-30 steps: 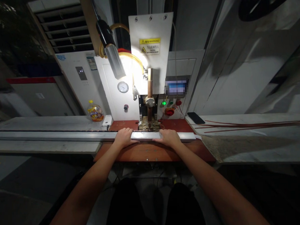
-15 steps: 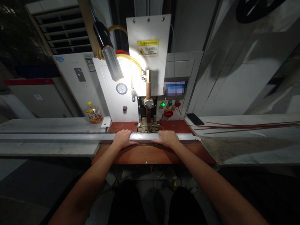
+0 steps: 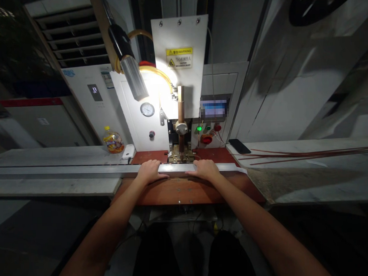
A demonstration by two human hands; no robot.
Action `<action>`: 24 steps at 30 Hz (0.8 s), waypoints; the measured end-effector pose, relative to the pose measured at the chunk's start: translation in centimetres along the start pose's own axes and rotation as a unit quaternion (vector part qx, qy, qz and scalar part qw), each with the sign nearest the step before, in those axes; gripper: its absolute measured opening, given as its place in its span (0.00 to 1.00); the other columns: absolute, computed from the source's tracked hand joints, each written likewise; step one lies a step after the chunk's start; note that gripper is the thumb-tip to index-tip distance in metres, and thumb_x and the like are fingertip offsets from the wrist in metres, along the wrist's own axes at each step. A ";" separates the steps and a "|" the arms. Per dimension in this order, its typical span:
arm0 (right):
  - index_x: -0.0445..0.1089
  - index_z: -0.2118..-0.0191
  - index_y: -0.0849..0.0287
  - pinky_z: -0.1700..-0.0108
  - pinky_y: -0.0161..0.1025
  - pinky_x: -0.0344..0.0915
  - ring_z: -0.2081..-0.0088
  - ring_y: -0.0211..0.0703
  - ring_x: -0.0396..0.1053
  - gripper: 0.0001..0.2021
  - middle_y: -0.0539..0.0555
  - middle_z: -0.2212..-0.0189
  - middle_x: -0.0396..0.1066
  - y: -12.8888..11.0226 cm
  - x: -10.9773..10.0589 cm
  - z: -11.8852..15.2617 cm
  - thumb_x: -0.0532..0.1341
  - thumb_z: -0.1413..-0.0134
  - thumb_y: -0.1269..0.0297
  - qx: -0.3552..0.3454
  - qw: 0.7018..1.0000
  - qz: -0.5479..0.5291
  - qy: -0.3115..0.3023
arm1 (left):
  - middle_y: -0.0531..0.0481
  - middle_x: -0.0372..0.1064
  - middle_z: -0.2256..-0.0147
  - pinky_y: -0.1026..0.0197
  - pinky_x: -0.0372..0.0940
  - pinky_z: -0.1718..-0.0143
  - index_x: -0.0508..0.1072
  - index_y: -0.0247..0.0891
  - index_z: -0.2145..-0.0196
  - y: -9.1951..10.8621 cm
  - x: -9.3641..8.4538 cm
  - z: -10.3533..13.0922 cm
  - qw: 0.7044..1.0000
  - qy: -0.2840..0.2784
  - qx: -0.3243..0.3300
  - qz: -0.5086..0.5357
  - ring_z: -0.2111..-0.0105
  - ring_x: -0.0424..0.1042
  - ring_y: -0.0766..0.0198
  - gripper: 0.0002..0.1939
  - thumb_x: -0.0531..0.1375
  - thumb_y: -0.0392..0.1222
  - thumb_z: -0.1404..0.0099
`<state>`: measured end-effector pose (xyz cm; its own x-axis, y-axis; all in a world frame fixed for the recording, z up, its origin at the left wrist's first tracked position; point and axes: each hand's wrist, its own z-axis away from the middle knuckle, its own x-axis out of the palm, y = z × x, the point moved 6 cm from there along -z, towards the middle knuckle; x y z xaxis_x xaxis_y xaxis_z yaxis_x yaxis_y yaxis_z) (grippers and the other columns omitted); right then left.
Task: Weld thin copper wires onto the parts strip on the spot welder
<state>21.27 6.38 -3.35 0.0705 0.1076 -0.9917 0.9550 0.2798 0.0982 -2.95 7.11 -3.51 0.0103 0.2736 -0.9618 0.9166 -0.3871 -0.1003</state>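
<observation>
here, both hands [image 3: 149, 171] grip the metal bar [image 3: 176, 168].

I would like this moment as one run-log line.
left hand: gripping long silver metal bar | right hand: gripping same bar | bar: before upright copper-coloured rod | round green light: lit

long silver metal bar [image 3: 176, 168], laid flat l-to-r along the red-brown bench edge, gripped w/ both hands [image 3: 149, 171]
</observation>
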 end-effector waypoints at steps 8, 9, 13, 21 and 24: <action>0.71 0.58 0.59 0.57 0.44 0.64 0.58 0.56 0.73 0.40 0.65 0.62 0.75 0.1 -0.2 0.0 0.42 0.51 0.27 -0.003 1.000 -0.006 0.002 | 0.41 0.73 0.59 0.55 0.61 0.59 0.71 0.40 0.58 -0.2 0.1 -0.1 1.000 -0.004 -0.004 0.002 0.58 0.70 0.50 0.37 0.53 0.76 0.50; 0.71 0.58 0.59 0.57 0.45 0.64 0.58 0.56 0.73 0.40 0.65 0.62 0.75 0.0 -0.3 0.0 0.42 0.51 0.27 -0.004 1.000 -0.007 0.004 | 0.41 0.73 0.59 0.55 0.61 0.59 0.71 0.40 0.59 -0.3 0.1 -0.2 1.000 -0.007 -0.006 0.002 0.58 0.70 0.50 0.38 0.53 0.76 0.50; 0.71 0.58 0.59 0.57 0.44 0.64 0.58 0.55 0.73 0.40 0.65 0.61 0.75 -0.1 -0.5 0.0 0.42 0.52 0.26 -0.002 1.000 -0.010 0.000 | 0.41 0.73 0.59 0.55 0.61 0.61 0.70 0.40 0.60 -0.3 0.2 -0.4 1.000 -0.017 -0.009 -0.001 0.58 0.71 0.49 0.39 0.52 0.78 0.52; 0.70 0.56 0.60 0.56 0.45 0.63 0.56 0.55 0.72 0.41 0.66 0.60 0.75 -0.4 -0.8 0.5 0.42 0.51 0.27 0.012 1.000 -0.023 -0.004 | 0.37 0.72 0.57 0.52 0.63 0.59 0.70 0.38 0.60 1.7 -0.3 -1.9 0.998 -0.048 0.017 -0.036 0.56 0.70 0.45 0.39 0.57 0.76 0.54; 0.70 0.56 0.60 0.57 0.44 0.63 0.57 0.54 0.72 0.41 0.65 0.60 0.75 -0.3 -0.6 0.5 0.41 0.51 0.26 0.012 0.999 -0.029 0.009 | 0.38 0.72 0.57 0.52 0.64 0.60 0.70 0.38 0.58 2.7 -0.5 -2.1 0.999 -0.038 0.027 -0.015 0.56 0.71 0.45 0.39 0.55 0.76 0.52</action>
<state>21.07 5.79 -2.82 0.0104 0.1096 -0.9939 0.9637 0.2640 0.0392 0.32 7.75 -2.79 -0.0484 0.2192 -0.9745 0.8936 -0.4265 -0.1403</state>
